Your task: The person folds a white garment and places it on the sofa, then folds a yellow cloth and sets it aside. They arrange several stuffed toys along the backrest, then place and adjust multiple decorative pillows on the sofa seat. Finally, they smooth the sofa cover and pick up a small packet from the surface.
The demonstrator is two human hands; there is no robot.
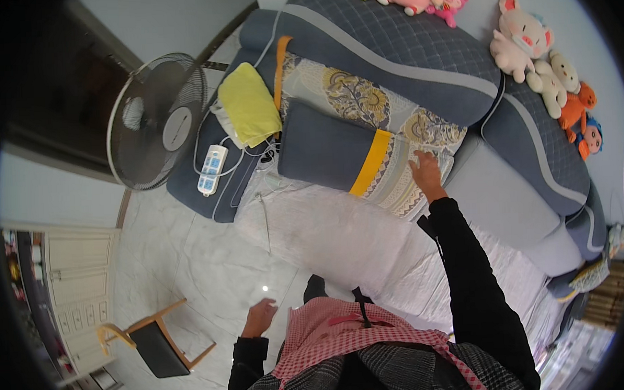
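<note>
My right hand, its thumb and fingers apart, is at the right end of a cushion with a plain grey-blue part, a yellow band and a patterned strip. Whether the fingertips press on the fabric is hard to tell. Behind it, a floral cushion with an orange edge leans against the sofa backrest. Both lie on the sofa seat, which has a pale, wrinkled cover. My left hand hangs low over the marble-look floor, its fingers loosely bent and nothing visible in it.
A yellow-green folded cloth and a white power strip with cables lie on the sofa's left end. A fan stands beside it. Several plush toys line the backrest top. A wooden chair is at lower left.
</note>
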